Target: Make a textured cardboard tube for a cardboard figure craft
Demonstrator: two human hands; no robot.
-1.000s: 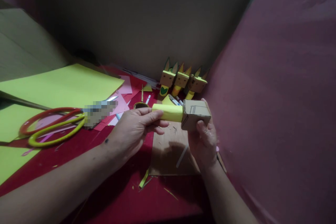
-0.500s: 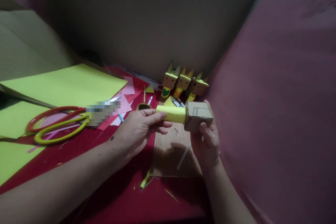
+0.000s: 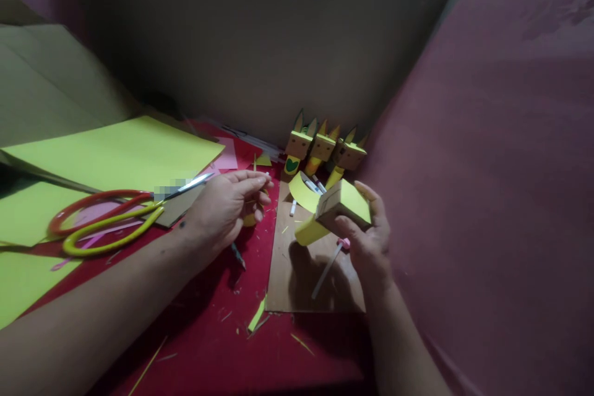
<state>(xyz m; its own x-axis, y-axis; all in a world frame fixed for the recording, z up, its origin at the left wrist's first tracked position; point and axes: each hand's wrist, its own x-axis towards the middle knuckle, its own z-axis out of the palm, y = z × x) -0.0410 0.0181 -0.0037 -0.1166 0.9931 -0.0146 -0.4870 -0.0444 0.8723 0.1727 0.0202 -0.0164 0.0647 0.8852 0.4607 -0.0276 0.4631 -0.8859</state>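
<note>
My right hand (image 3: 374, 232) grips a small cardboard box with a yellow paper face (image 3: 355, 198). From that box a yellow paper tube (image 3: 310, 232) points down and left, above a brown board. My left hand (image 3: 232, 201) is apart from the box, thumb and forefinger pinched together. A small white tip shows at those fingers, but whether they hold it I cannot tell. Below the left hand a teal pointed thing (image 3: 238, 256) shows, partly hidden. A white stick with a pink end (image 3: 327, 269) lies on the board under the box.
Large scissors (image 3: 111, 223) with red and yellow handles lie at left by yellow paper sheets (image 3: 120, 151). Several box-headed figures with pointed ears (image 3: 323, 147) stand at the back. A brown board (image 3: 288, 284) rests on the red surface (image 3: 199, 334). A pink wall (image 3: 501, 167) rises at right.
My left hand has let go of the yellow tube and moved left. My right hand has turned the box, so its yellow face shows and the tube tilts down.
</note>
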